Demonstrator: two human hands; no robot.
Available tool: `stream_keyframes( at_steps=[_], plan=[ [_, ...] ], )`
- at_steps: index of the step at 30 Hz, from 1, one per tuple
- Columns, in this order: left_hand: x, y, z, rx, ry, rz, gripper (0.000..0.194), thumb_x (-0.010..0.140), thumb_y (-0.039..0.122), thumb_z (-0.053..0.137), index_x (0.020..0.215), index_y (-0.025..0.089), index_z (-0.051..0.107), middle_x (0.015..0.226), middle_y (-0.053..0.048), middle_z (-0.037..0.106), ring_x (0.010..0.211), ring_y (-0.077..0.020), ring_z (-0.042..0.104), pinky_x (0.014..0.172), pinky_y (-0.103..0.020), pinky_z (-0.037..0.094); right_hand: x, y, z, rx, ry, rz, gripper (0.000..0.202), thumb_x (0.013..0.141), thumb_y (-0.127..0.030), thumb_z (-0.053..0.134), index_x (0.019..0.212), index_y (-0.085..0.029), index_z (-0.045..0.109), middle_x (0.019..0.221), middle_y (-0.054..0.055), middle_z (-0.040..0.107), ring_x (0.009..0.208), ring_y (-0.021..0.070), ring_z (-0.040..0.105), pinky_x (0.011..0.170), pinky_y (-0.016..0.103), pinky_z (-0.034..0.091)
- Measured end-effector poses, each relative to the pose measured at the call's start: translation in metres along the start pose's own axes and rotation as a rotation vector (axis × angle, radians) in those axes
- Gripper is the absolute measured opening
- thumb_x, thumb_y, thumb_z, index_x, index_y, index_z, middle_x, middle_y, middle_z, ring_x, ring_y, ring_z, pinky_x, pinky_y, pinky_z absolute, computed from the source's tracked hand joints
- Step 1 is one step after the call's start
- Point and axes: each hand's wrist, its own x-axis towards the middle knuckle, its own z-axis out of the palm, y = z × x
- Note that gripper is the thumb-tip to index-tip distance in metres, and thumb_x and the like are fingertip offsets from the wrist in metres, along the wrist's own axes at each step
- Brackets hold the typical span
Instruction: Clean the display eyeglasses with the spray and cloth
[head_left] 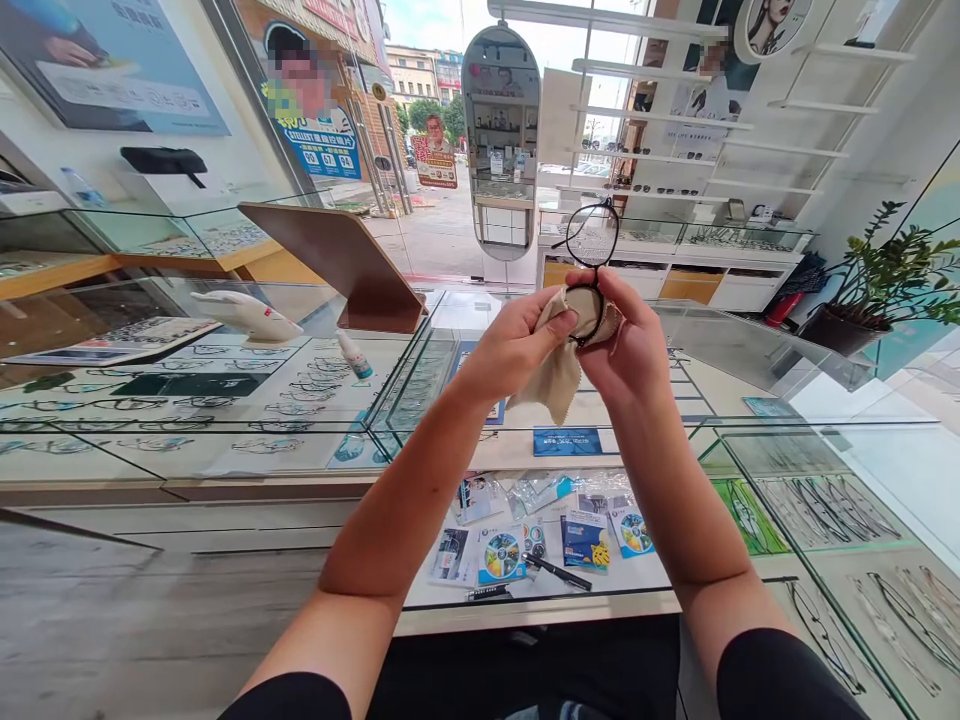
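Black round-rimmed eyeglasses [595,236] are held up in front of me, turned so that one lens stands above the other. My left hand [517,335] pinches a beige cleaning cloth [553,388] over the lower lens. On the other side, my right hand [626,335] grips the frame near the bridge, with part of the cloth between its fingers and the lower lens. The upper lens stays uncovered, and one temple arm sticks out to the left. Below the hands is a glass display counter [660,440].
A brown tilted board [337,250] and a small white bottle [354,356] stand on the counter at left. Leaflets [502,555] and a black pen [559,572] lie below my hands. Rows of eyeglasses [832,505] fill the right case; an oval mirror [502,140] stands ahead.
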Motion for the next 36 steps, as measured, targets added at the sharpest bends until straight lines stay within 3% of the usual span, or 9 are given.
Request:
stream_keyframes(
  at_steps=[4, 10, 16, 21, 23, 29, 31, 36],
  plan=[
    [0.000, -0.001, 0.004, -0.017, -0.006, -0.021, 0.049, 0.079, 0.057, 0.098, 0.103, 0.020, 0.076, 0.090, -0.004, 0.071, 0.080, -0.0181, 0.063, 0.070, -0.029, 0.053, 0.002, 0.002, -0.003, -0.010, 0.002, -0.005, 0.026, 0.091, -0.053, 0.083, 0.089, -0.028, 0.076, 0.102, 0.001, 0.084, 0.103, 0.0232, 0.078, 0.092, 0.041, 0.067],
    [-0.001, -0.005, 0.018, -0.026, 0.149, 0.002, 0.049, 0.075, 0.048, 0.102, 0.107, 0.020, 0.078, 0.094, -0.004, 0.075, 0.083, -0.0177, 0.067, 0.073, -0.028, 0.056, -0.002, 0.003, 0.004, -0.024, 0.021, -0.031, 0.027, 0.091, -0.054, 0.081, 0.088, -0.029, 0.075, 0.106, 0.002, 0.083, 0.113, 0.0235, 0.077, 0.100, 0.040, 0.065],
    [-0.003, -0.013, 0.024, 0.018, 0.293, 0.084, 0.043, 0.087, 0.060, 0.092, 0.101, 0.022, 0.078, 0.086, -0.002, 0.074, 0.075, -0.0148, 0.063, 0.067, -0.027, 0.053, -0.010, 0.007, 0.018, 0.003, 0.046, -0.040, 0.028, 0.088, -0.055, 0.083, 0.086, -0.030, 0.073, 0.110, 0.002, 0.083, 0.116, 0.0234, 0.075, 0.096, 0.036, 0.066],
    [-0.002, -0.014, 0.027, 0.056, 0.404, 0.098, 0.049, 0.097, 0.070, 0.077, 0.096, 0.022, 0.076, 0.081, -0.002, 0.070, 0.075, -0.0153, 0.062, 0.065, -0.027, 0.050, -0.011, 0.010, 0.018, -0.029, 0.035, -0.035, 0.028, 0.087, -0.056, 0.084, 0.089, -0.030, 0.073, 0.109, 0.001, 0.084, 0.111, 0.0225, 0.076, 0.087, 0.034, 0.065],
    [0.000, -0.011, 0.023, 0.040, 0.369, 0.080, 0.053, 0.098, 0.073, 0.073, 0.091, 0.021, 0.074, 0.079, -0.002, 0.067, 0.077, -0.0155, 0.062, 0.067, -0.028, 0.051, -0.009, 0.010, 0.014, -0.049, 0.015, -0.044, 0.027, 0.088, -0.056, 0.084, 0.090, -0.031, 0.073, 0.106, 0.000, 0.083, 0.107, 0.0216, 0.077, 0.086, 0.034, 0.064],
    [0.002, -0.002, 0.004, 0.090, 0.118, 0.033, 0.061, 0.094, 0.080, 0.074, 0.086, 0.020, 0.074, 0.078, -0.003, 0.066, 0.079, -0.0176, 0.064, 0.072, -0.030, 0.054, 0.001, 0.005, 0.000, -0.078, 0.012, -0.071, 0.029, 0.089, -0.058, 0.085, 0.090, -0.030, 0.075, 0.106, 0.000, 0.082, 0.097, 0.0198, 0.076, 0.082, 0.034, 0.062],
    [0.001, -0.003, -0.005, 0.114, 0.128, 0.006, 0.061, 0.092, 0.081, 0.075, 0.084, 0.020, 0.073, 0.076, -0.003, 0.066, 0.077, -0.0183, 0.065, 0.069, -0.031, 0.056, 0.003, 0.002, -0.004, -0.078, 0.027, -0.073, 0.030, 0.089, -0.057, 0.086, 0.090, -0.030, 0.076, 0.105, 0.000, 0.082, 0.095, 0.0188, 0.075, 0.081, 0.033, 0.061],
    [0.004, -0.013, -0.030, 0.037, 0.275, -0.049, 0.061, 0.087, 0.084, 0.078, 0.089, 0.023, 0.076, 0.072, -0.003, 0.068, 0.079, -0.0204, 0.073, 0.065, -0.030, 0.059, 0.006, -0.003, -0.013, -0.094, 0.055, -0.067, 0.027, 0.088, -0.053, 0.088, 0.086, -0.030, 0.073, 0.100, -0.002, 0.082, 0.091, 0.0155, 0.075, 0.079, 0.031, 0.058]
  ],
)
